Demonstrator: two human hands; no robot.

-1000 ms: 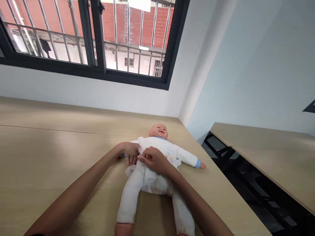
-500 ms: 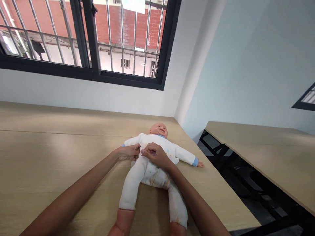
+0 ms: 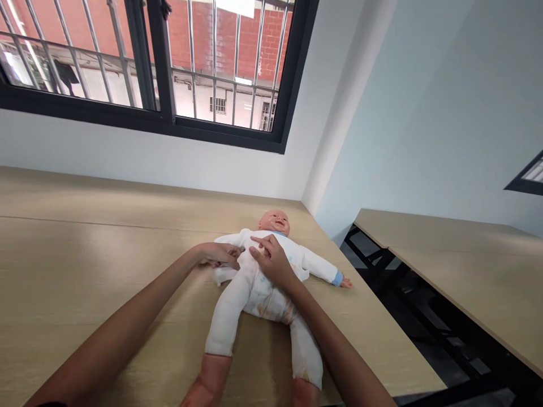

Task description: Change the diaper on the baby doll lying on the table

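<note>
A baby doll (image 3: 274, 220) in white clothing with blue trim lies on its back on the table, its feet toward me. A white diaper (image 3: 268, 302) with faint prints covers its hips. At the doll's waist on the left, my left hand (image 3: 220, 254) has its fingers curled in against its side; what they grip is hidden. Just below that hand, a loose white flap (image 3: 224, 275) sticks out over the tabletop. Over the belly, my right hand (image 3: 271, 259) has its index finger stretched out and thumb apart, with nothing visible between them.
The doll lies on a pale wood table (image 3: 106, 271) that meets the wall below a barred window (image 3: 220, 68). Across a dark gap with black metal framing (image 3: 407, 294), a second wood table (image 3: 475, 260) stands at the right.
My right hand's fingers have come out of a pinch and spread over the belly. My left hand has shifted slightly up and left, and more of the white flap shows beneath it.
</note>
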